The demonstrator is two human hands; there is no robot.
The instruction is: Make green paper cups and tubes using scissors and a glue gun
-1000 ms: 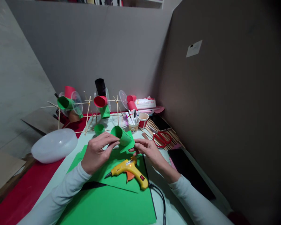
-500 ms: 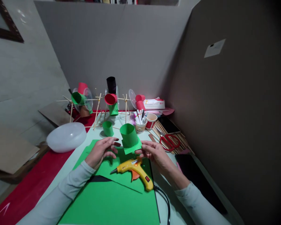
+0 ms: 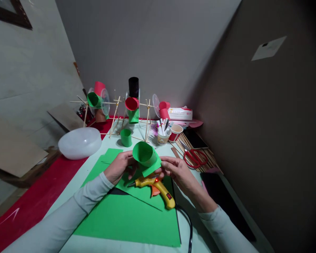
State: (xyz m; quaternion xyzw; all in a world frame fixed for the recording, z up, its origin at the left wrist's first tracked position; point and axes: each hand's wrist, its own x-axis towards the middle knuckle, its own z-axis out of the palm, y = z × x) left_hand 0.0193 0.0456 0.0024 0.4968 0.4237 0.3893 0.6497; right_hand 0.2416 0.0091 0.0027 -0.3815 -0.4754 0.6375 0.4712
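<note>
We hold a green paper cylinder between both hands, lifted just above the table with its open mouth tilted toward us and a flat green flap jutting from its lower right edge. Our left hand curls its fingers around the cylinder's left side, and our right hand pinches the flap and the right side with thumb and fingertips closed on the paper. Directly beneath lies a yellow glue gun with a small red light glowing on its body, resting on a large green sheet spread over the pale table. Behind the cylinder stands a smaller green paper cup, then a stick frame bearing red, green and black paper tubes. A cup of markers and red scissors sit to the right. A white box at the back carries red print too small for us to read, and a white label on the brown partition is likewise illegible.
</note>
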